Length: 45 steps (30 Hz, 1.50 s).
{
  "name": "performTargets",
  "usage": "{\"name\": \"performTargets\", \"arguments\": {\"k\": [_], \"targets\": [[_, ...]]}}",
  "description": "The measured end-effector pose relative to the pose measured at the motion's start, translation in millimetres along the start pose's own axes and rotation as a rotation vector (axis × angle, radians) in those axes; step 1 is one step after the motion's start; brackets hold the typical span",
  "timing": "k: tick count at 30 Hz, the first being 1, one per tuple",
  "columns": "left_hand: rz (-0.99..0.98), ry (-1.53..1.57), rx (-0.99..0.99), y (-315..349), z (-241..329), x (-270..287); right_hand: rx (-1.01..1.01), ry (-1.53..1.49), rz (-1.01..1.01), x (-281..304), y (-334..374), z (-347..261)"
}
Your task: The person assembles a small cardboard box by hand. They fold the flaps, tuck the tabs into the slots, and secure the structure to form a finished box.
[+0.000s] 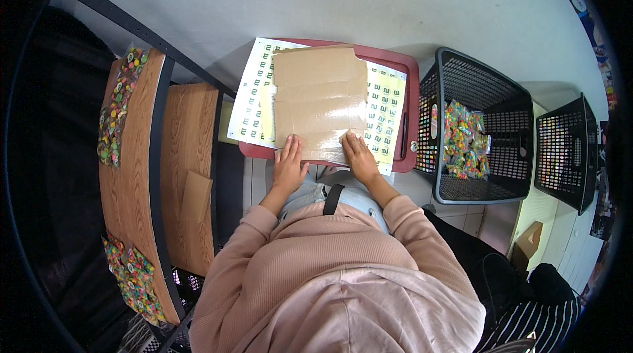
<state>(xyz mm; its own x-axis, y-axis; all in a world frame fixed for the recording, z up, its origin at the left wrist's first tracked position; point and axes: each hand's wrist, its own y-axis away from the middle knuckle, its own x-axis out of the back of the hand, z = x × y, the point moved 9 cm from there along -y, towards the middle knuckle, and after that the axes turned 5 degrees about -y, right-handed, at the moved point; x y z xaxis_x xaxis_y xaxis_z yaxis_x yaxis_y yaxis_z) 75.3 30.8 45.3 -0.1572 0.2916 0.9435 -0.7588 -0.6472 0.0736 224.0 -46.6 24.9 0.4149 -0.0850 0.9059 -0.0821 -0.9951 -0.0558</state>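
A flat piece of brown cardboard (pixel 320 99) lies on printed sticker sheets (pixel 384 106), which stick out on both sides of it. Under them is a red tabletop (pixel 410 83) with a raised rim. My left hand (pixel 288 167) rests on the near left corner of the cardboard, fingers stretched out. Near its right corner, my right hand (pixel 359 158) lies with fingers extended onto the cardboard and the sheet beside it. Shiny glare covers part of the cardboard, and its middle has faint creases.
Right of the table stands a black plastic basket (pixel 484 188) holding small bags of colourful candy (pixel 465 139). Beyond it is another black basket (pixel 567 155). On the left, wooden shelves (pixel 128 188) carry large candy bags (pixel 122 109) and a small cardboard piece (pixel 196 196).
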Motion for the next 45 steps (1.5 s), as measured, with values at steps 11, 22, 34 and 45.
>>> {"name": "performTargets", "arguments": {"k": [11, 22, 34, 45], "targets": [[-0.106, -0.090, 0.012, 5, -4, -11, -0.106, 0.075, -0.043, 17, -3, -5], [-0.130, -0.018, 0.048, 3, -5, -11, -0.152, 0.050, -0.121, 3, 10, -2], [-0.190, -0.115, 0.025, -1, -6, -16, -0.144, 0.073, -0.138, 0, -1, 7], [-0.222, -0.022, 0.083, 2, -8, -14, -0.202, -0.027, -0.214, -8, -1, 16]]}}
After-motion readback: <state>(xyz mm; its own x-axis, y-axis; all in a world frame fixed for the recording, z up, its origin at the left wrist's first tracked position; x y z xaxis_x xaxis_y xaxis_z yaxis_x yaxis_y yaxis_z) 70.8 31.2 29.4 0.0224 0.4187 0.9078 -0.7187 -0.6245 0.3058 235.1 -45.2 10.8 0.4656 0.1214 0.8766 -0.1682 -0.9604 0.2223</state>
